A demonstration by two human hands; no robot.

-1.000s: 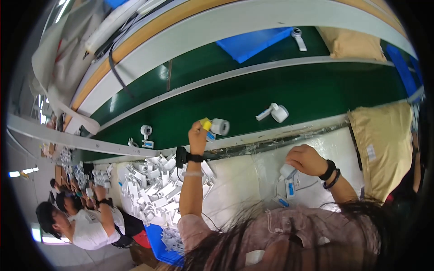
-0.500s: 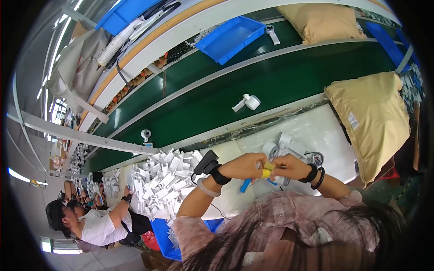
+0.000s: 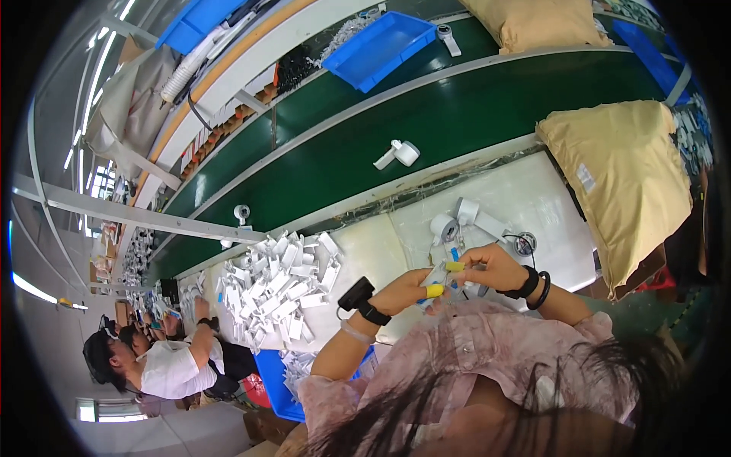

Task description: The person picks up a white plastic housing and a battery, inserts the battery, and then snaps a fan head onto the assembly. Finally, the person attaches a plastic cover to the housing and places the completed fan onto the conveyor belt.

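Where the two hands meet: the left hand (image 3: 411,289) and right hand (image 3: 491,268) are nearly closed, fingers pinched on a small pale-and-blue piece (image 3: 438,273) before the person's torso; fingers hide its exact shape.
Change in the hands: one second ago the left hand was out at the long green conveyor belt (image 3: 320,171); now it is beside the right hand.
Just beyond the hands: two white, round-headed plastic parts (image 3: 444,228) and a dark coiled cable (image 3: 524,244) on the pale, plastic-covered counter (image 3: 552,209).
Left of the hands: a heap of white plastic pieces (image 3: 282,282), with a blue plastic bin (image 3: 272,385) below.
On the belt: one white part with a handle (image 3: 405,154).
In the way: a bulging tan sack (image 3: 617,175) at the counter's right end; dark hair (image 3: 601,373) crosses the lower view.
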